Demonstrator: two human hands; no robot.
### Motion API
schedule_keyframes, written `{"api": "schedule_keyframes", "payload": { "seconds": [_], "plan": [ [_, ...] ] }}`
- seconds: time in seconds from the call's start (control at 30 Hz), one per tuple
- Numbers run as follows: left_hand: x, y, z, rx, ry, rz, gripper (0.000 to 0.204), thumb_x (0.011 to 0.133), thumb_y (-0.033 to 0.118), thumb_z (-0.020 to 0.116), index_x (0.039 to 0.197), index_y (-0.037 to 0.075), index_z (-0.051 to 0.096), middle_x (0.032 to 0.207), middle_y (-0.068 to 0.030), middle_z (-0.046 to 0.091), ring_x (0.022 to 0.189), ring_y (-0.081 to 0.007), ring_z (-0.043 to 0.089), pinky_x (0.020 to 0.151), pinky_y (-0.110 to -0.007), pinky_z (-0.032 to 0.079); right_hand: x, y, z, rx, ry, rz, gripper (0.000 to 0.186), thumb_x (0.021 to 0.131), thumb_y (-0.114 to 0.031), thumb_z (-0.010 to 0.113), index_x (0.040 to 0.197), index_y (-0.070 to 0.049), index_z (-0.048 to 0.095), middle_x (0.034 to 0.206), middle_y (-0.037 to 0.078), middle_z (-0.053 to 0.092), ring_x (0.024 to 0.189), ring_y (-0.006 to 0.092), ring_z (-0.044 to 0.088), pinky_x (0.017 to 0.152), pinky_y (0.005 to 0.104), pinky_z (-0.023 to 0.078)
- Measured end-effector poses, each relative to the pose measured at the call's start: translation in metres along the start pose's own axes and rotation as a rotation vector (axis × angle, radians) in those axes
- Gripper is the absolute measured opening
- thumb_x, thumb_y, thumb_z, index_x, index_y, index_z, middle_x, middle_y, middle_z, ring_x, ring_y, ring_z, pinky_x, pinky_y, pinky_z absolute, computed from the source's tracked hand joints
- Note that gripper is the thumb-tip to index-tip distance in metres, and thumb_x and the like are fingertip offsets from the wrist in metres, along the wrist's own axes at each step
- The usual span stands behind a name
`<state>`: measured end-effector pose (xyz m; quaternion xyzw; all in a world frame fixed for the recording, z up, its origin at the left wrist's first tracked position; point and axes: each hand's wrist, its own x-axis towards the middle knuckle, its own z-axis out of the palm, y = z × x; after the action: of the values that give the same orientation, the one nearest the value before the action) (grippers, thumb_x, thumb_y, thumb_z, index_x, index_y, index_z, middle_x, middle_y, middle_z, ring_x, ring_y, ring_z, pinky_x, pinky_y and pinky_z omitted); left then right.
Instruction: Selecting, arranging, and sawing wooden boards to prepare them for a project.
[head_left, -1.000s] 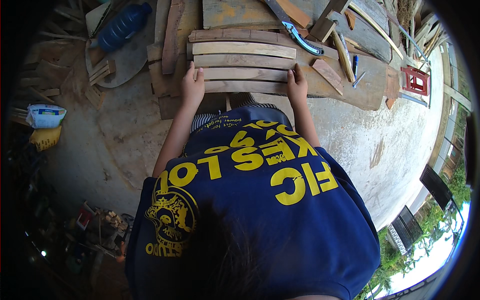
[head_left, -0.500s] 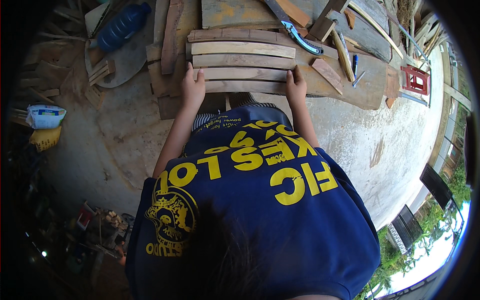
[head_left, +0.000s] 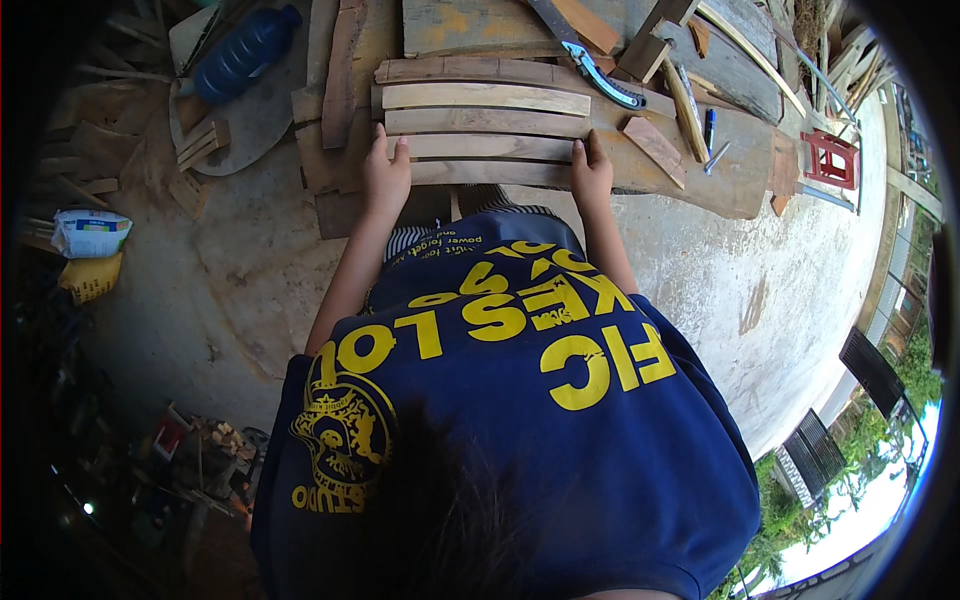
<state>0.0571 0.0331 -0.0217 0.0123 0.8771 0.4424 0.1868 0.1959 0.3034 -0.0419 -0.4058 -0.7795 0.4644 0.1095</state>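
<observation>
Several pale wooden slats (head_left: 488, 121) lie side by side on the workbench (head_left: 735, 190), with narrow dark gaps between them. A browner wooden strip (head_left: 470, 70) runs along their far side. My left hand (head_left: 386, 178) grips the left ends of the nearer slats, thumb up on the near side. At the right ends, my right hand (head_left: 592, 175) holds the same slats, its thumb and fingers closed at the edge. Whether the slats are joined underneath cannot be seen.
Right of the slats lie a folding saw (head_left: 605, 80) with a blue handle, a hammer (head_left: 686, 112), a blue marker (head_left: 710, 128) and a wood offcut (head_left: 654, 150). A blue plastic jug (head_left: 245, 58) rests at far left; a red stool (head_left: 832, 160) stands at right.
</observation>
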Motion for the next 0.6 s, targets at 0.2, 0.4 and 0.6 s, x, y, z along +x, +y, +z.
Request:
{"api": "schedule_keyframes", "payload": {
  "seconds": [0.2, 0.4, 0.6],
  "plan": [
    [-0.001, 0.003, -0.001, 0.044, 0.009, 0.019, 0.055, 0.094, 0.023, 0.050, 0.134, -0.010, 0.032, 0.129, -0.0277, 0.047, 0.120, -0.0271, 0.049, 0.098, -0.030, 0.037, 0.001, 0.000, 0.000, -0.020, -0.005, 0.014, 0.050, 0.090, -0.023, 0.052, 0.129, 0.007, 0.043, 0.121, 0.028, 0.053, 0.116, 0.0325, 0.052, 0.096, 0.0345, 0.040],
    [-0.005, 0.008, -0.004, 0.049, 0.015, -0.001, 0.055, 0.093, 0.025, 0.051, 0.133, -0.009, 0.034, 0.126, -0.0282, 0.049, 0.117, -0.0277, 0.051, 0.096, -0.031, 0.039, -0.002, -0.003, -0.004, -0.007, -0.017, 0.023, 0.051, 0.090, -0.023, 0.052, 0.130, 0.007, 0.042, 0.122, 0.028, 0.052, 0.116, 0.0319, 0.052, 0.095, 0.0340, 0.041],
    [-0.012, -0.017, -0.012, 0.059, -0.028, -0.178, 0.066, 0.093, 0.032, 0.050, 0.134, -0.014, 0.026, 0.128, -0.0263, 0.048, 0.119, -0.0256, 0.049, 0.096, -0.029, 0.037, -0.024, 0.004, -0.016, -0.013, 0.024, 0.182, 0.050, 0.090, -0.022, 0.050, 0.130, 0.006, 0.041, 0.123, 0.028, 0.052, 0.115, 0.0320, 0.053, 0.094, 0.0342, 0.041]
  ]
}}
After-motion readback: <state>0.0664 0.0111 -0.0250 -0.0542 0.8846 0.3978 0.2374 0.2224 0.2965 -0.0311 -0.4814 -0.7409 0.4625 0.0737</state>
